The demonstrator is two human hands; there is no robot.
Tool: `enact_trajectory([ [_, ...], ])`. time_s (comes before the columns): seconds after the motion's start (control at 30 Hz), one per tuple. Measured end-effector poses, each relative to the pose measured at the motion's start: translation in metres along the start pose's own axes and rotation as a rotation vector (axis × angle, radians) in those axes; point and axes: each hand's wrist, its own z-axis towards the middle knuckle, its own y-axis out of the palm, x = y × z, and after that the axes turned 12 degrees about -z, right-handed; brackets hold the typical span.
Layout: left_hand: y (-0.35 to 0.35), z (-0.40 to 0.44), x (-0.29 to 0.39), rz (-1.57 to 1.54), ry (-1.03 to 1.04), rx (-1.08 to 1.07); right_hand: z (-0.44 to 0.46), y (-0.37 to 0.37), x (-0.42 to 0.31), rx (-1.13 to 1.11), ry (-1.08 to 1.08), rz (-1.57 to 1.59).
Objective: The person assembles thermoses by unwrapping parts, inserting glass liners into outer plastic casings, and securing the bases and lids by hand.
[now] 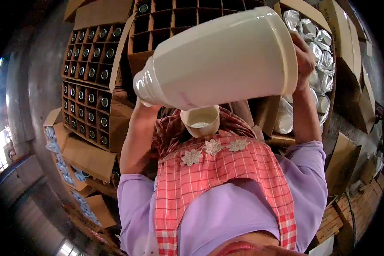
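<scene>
A large white bottle-shaped container (222, 59) with a ringed, threaded-looking neck lies tilted across the view, its neck to the left and its broad base to the right. My right hand (302, 59) grips it at the base end, fingers partly behind the rim. At the neck end, my left hand (148, 103) is mostly hidden behind the container, so its fingers do not show. Just under the container, a smaller off-white cup (200, 122) is seen by my lap, its opening facing up. Something pale shows inside the cup; what supports it is hidden.
Divided cartons with shiny round tops in their cells (91, 72) stand at the left. Ahead is another divided carton (185, 17), mostly dark inside. To the right, a carton holds plastic-wrapped white pieces (324, 64). Open cardboard flaps (343, 166) stick out at the far right.
</scene>
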Motion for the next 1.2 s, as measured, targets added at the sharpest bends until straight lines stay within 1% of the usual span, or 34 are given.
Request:
enact_trajectory([
  [0.03, 0.005, 0.000, -0.003, -0.008, -0.001, -0.015, -0.004, -0.004, -0.006, 0.036, -0.003, -0.077],
  [0.1, 0.019, -0.005, 0.005, -0.181, -0.079, 0.059, -0.012, -0.004, -0.005, 0.070, 0.078, -0.100],
  [0.13, 0.028, -0.007, 0.010, -0.269, -0.114, 0.100, -0.017, -0.003, -0.001, 0.026, 0.176, -0.023],
  [0.17, 0.027, -0.009, 0.008, -0.191, -0.067, 0.070, -0.020, -0.001, 0.005, -0.018, 0.275, 0.052],
  [0.23, 0.031, -0.010, 0.013, 0.036, 0.051, 0.024, -0.040, -0.004, 0.025, -0.129, 0.502, 0.525],
  [0.27, 0.036, -0.006, 0.020, 0.185, 0.128, 0.012, -0.050, -0.005, 0.036, -0.153, 0.640, 0.735],
  [0.3, 0.045, -0.002, 0.031, 0.333, 0.200, 0.000, -0.060, -0.005, 0.046, -0.155, 0.731, 0.977],
  [0.37, 0.068, 0.001, 0.050, 0.618, 0.351, 0.011, -0.089, 0.007, 0.074, -0.119, 0.949, 0.859],
  [0.43, 0.071, 0.006, 0.042, 0.677, 0.615, -0.144, -0.099, 0.011, 0.085, -0.099, 1.135, 0.780],
  [0.47, 0.073, 0.009, 0.042, 0.733, 0.711, -0.212, -0.101, 0.010, 0.091, -0.128, 1.155, 0.770],
  [0.53, 0.076, 0.015, 0.041, 0.832, 0.916, -0.339, -0.083, 0.001, 0.084, -0.247, 1.119, 0.786],
  [0.6, 0.076, 0.007, 0.030, 0.930, 0.846, -0.325, -0.060, -0.006, 0.075, -0.401, 1.028, 0.781],
  [0.67, 0.065, 0.001, 0.010, 0.984, 0.830, -0.363, -0.040, -0.012, 0.069, -0.519, 0.936, 0.747],
  [0.73, 0.064, -0.008, 0.003, 1.039, 0.700, -0.434, -0.025, -0.013, 0.063, -0.585, 0.852, 0.677],
  [0.77, 0.064, -0.014, 0.010, 0.998, 0.477, -0.450, -0.018, -0.014, 0.058, -0.590, 0.802, 0.619],
  [0.8, 0.063, -0.023, 0.028, 0.950, 0.248, -0.463, -0.015, -0.009, 0.053, -0.528, 0.713, 0.494],
  [0.83, 0.057, -0.026, 0.045, 0.895, 0.018, -0.475, -0.004, -0.012, 0.037, -0.550, 0.584, 0.332],
  [0.87, 0.042, -0.023, 0.062, 0.954, 0.061, -0.538, 0.007, -0.013, 0.019, -0.572, 0.454, 0.173],
  [0.93, 0.078, -0.023, 0.096, 0.402, -0.108, 0.004, 0.012, 0.010, 0.006, -0.537, 0.260, 0.112],
  [1.0, 0.096, -0.019, 0.095, 0.532, -0.147, 0.017, 0.035, 0.030, -0.013, -0.487, 0.068, -0.003],
  [1.03, 0.105, -0.016, 0.090, 0.594, -0.159, 0.023, 0.051, 0.031, -0.023, -0.516, 0.087, 0.054],
  [1.07, 0.107, -0.017, 0.071, 0.631, -0.168, 0.091, 0.064, 0.033, -0.031, -0.543, 0.108, 0.109],
  [1.13, 0.105, -0.016, 0.065, 0.751, -0.124, 0.141, 0.074, 0.046, -0.032, -0.579, 0.059, 0.025],
  [1.17, 0.099, -0.017, 0.062, 0.626, -0.215, 0.216, 0.076, 0.047, -0.033, -0.575, 0.157, 0.144],
  [1.2, 0.089, -0.019, 0.060, 0.498, -0.303, 0.297, 0.072, 0.044, -0.035, -0.405, 0.261, 0.210],
])
